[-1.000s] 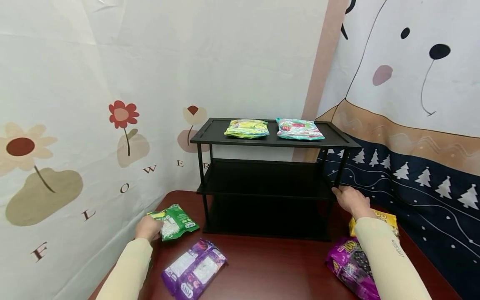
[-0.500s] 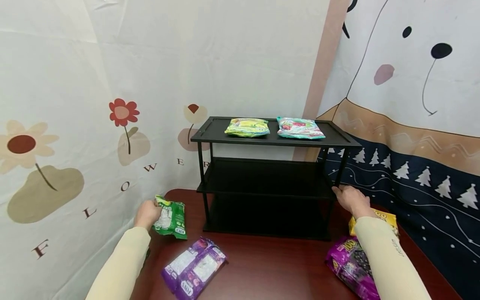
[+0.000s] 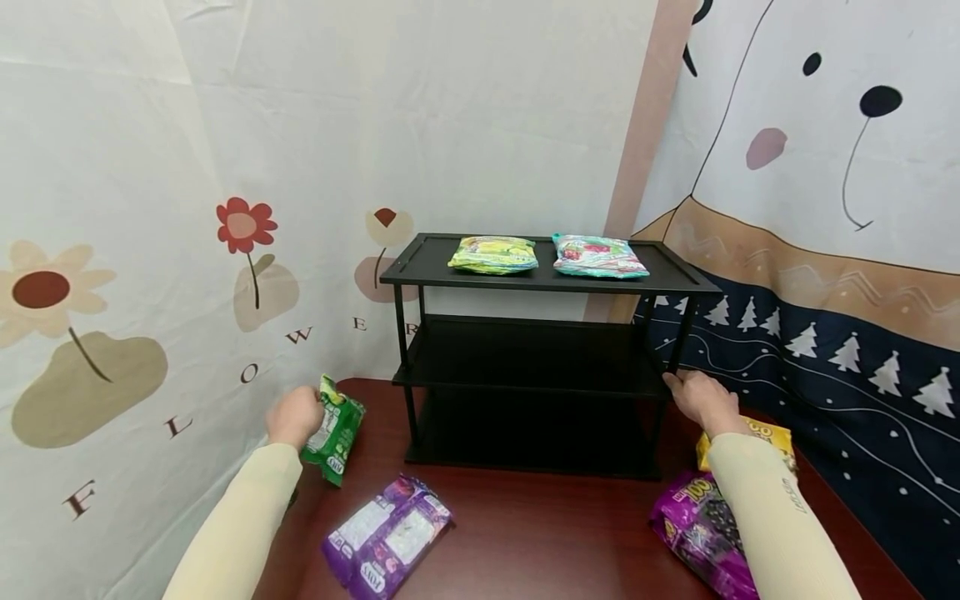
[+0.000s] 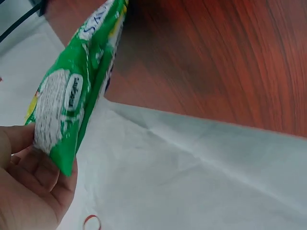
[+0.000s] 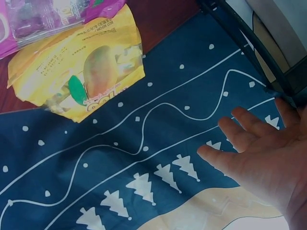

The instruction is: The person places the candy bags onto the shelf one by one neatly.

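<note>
My left hand [image 3: 295,415] pinches a green plastic snack packet [image 4: 72,91] by one end, thumb on its printed face and fingers behind. The packet hangs tilted left of the black three-tier rack [image 3: 525,390], over the table's left part in the head view. At the rack's right side, my right hand [image 3: 702,400] holds the post by the middle shelf corner; in the right wrist view its other fingers [image 5: 235,132] extend loosely and the thumb is hidden. A yellow snack bag with a mango picture [image 5: 100,67] lies near that hand.
A yellow-green packet [image 3: 493,255] and a turquoise-pink packet [image 3: 600,257] lie on the top shelf. On the reddish-brown table [image 3: 540,533] are a purple packet [image 3: 390,537] at front left and a purple-magenta bag [image 3: 697,525] under the right forearm. Printed cloths hang behind.
My left hand has lifted the green packet and moved slightly up and left; the packet has turned from lying flat to hanging edge-on. My right hand stays at the rack.
</note>
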The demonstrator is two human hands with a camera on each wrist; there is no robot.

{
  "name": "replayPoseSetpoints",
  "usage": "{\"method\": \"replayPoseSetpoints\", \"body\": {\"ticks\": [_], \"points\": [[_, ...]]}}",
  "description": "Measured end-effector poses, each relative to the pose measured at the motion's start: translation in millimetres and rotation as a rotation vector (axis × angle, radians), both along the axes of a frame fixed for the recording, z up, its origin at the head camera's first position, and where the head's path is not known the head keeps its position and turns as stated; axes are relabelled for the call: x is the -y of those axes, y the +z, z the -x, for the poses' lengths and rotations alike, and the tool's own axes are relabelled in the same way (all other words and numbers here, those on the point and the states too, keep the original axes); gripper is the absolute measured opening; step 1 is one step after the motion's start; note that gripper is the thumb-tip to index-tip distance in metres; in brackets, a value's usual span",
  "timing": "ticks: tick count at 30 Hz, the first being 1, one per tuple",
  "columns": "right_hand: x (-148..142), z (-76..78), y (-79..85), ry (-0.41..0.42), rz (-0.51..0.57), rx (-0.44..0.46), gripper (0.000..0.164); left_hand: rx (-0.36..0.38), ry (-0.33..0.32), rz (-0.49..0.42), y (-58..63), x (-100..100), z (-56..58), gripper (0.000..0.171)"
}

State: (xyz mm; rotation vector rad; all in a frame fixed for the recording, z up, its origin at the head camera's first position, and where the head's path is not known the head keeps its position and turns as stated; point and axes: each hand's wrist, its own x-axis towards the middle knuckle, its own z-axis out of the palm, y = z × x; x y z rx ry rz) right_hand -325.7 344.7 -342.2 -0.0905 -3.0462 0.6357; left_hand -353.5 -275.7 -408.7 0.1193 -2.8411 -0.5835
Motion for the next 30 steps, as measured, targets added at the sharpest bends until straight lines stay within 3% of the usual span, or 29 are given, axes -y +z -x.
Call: {"method": "replayPoseSetpoints", "body": {"ticks": [5, 13, 16, 21, 24, 26, 30], "points": [[1.0, 0.3, -0.7, -0.001, 0.003, 0.002, 0.066, -0.035, -0.017, 0.125, -1.9, -1.2, 4.6, 0.006], [1.3, -0.6, 0.7, -0.001, 0.001, 0.005, 0.066, -0.148, -0.104, 0.338, -6.8, -16.5, 3.5, 0.005], [1.3, -0.6, 1.2, 0.002, -0.004, 0.002, 0.066, -0.206, -0.165, 0.417, -11.2, -24.0, 5.3, 0.005], [-0.1, -0.2, 0.0, 0.003, -0.011, -0.007, 0.066, -0.361, -0.305, 0.552, -24.5, -35.0, 10.1, 0.013], [-0.6, -0.2, -1.5, 0.000, -0.006, -0.004, 0.066, -0.419, -0.374, 0.593, -32.3, -39.3, 8.9, 0.018], [-0.6, -0.3, -1.8, -0.002, -0.004, 0.000, 0.067, -0.393, -0.416, 0.589, -36.4, -40.7, 7.8, 0.018], [-1.0, -0.1, -1.1, -0.002, -0.009, -0.001, 0.067, -0.137, -0.434, 0.464, -40.0, -42.5, 5.4, 0.019]]}}
